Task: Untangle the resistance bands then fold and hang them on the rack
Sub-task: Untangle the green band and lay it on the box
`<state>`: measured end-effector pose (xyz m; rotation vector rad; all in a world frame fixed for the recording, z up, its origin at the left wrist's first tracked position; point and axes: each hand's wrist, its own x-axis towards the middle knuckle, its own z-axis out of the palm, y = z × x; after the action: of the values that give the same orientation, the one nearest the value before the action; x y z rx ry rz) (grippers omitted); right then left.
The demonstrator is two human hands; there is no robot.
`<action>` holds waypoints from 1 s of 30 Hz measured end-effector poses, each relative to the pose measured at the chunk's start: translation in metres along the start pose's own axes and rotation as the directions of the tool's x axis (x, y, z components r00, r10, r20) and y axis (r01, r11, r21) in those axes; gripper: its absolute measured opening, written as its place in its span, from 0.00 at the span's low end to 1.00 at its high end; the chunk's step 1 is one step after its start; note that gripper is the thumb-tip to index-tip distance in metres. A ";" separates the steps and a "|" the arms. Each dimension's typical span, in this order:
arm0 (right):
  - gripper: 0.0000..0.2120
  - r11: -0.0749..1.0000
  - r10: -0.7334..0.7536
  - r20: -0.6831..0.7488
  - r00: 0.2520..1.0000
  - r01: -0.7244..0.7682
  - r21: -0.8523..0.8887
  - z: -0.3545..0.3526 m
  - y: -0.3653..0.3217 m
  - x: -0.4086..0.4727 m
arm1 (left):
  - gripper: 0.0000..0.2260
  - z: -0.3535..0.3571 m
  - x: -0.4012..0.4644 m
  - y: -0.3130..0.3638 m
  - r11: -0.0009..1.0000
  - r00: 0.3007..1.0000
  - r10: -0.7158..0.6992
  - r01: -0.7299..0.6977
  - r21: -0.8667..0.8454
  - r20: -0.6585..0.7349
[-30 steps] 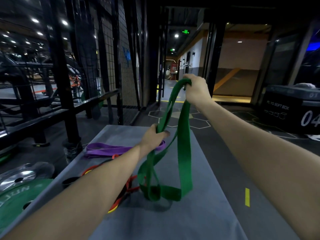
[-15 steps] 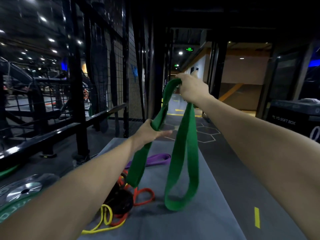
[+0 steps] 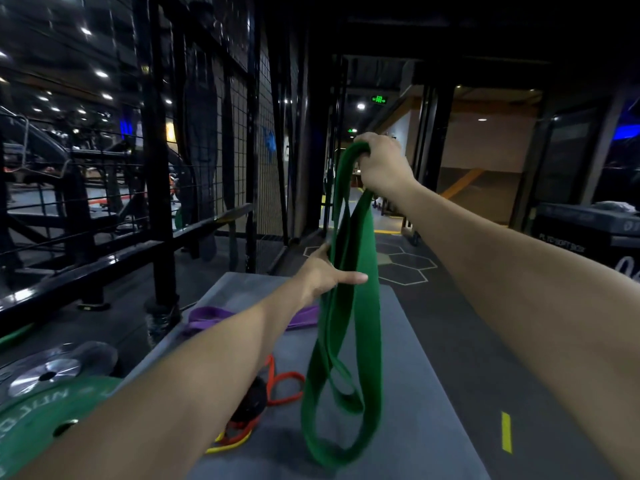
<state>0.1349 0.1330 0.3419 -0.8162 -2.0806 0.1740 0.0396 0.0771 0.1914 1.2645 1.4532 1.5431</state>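
A wide green resistance band (image 3: 363, 289) hangs in long loops from my right hand (image 3: 382, 164), which grips its top fold at head height. Its lower loops dangle just above the grey bench top (image 3: 408, 393). My left hand (image 3: 327, 275) holds the band's left strands at mid-height, fingers wrapped behind them and one finger pointing right. On the bench lie a purple band (image 3: 207, 315) and a tangle of orange, red, yellow and black bands (image 3: 266, 400), partly hidden by my left forearm. The black mesh rack (image 3: 242, 109) rises behind the bench.
Black steel rails (image 3: 104, 261) and posts run along the left. Weight plates, silver (image 3: 48, 372) and green (image 3: 38, 424), lie at lower left. A black plyo soft box (image 3: 585, 233) stands at the right. Dark floor with hexagon marks stretches ahead.
The green band's strands have swung together and hang straighter, its loops lower over the bench. My left hand slid along the left strands; my right hand stays high.
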 end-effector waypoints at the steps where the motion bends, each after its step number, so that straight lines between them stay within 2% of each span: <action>1: 0.21 1.000 -0.002 -0.004 1.000 0.002 0.018 -0.001 0.003 -0.001 | 0.31 -0.002 -0.001 0.000 1.000 1.000 0.013 -0.014 0.013 0.012; 10: 0.17 0.969 0.067 0.002 0.998 -0.066 0.236 -0.003 0.009 -0.011 | 0.25 -0.017 -0.004 -0.006 0.984 0.999 -0.002 -0.003 0.176 0.032; 14: 0.17 0.925 0.154 -0.014 0.988 -0.139 0.354 0.001 0.013 -0.012 | 0.23 -0.012 -0.007 -0.015 0.994 0.999 -0.031 0.028 0.108 0.030; 17: 0.18 0.863 0.230 -0.001 0.973 -0.203 0.462 0.000 0.013 -0.013 | 0.25 -0.006 -0.009 -0.024 0.999 0.999 -0.041 0.041 -0.011 0.022; 21: 0.17 0.727 0.337 0.045 0.940 -0.291 0.622 0.002 0.013 -0.017 | 0.28 0.003 -0.009 -0.031 0.994 0.998 -0.030 0.034 -0.100 0.048; 26: 0.18 0.655 0.392 0.059 0.918 -0.324 0.683 0.007 0.019 -0.018 | 0.17 0.014 -0.009 -0.037 0.994 0.996 -0.081 0.084 -0.077 0.047; 30: 0.17 0.560 0.459 0.046 0.887 -0.329 0.760 0.003 0.032 -0.022 | 0.17 0.013 -0.004 -0.036 0.998 0.998 -0.058 0.059 0.023 -0.037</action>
<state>0.1566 0.1449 0.3122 -0.7095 -1.4064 1.1211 0.0478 0.0842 0.1540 1.2029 1.5228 1.5220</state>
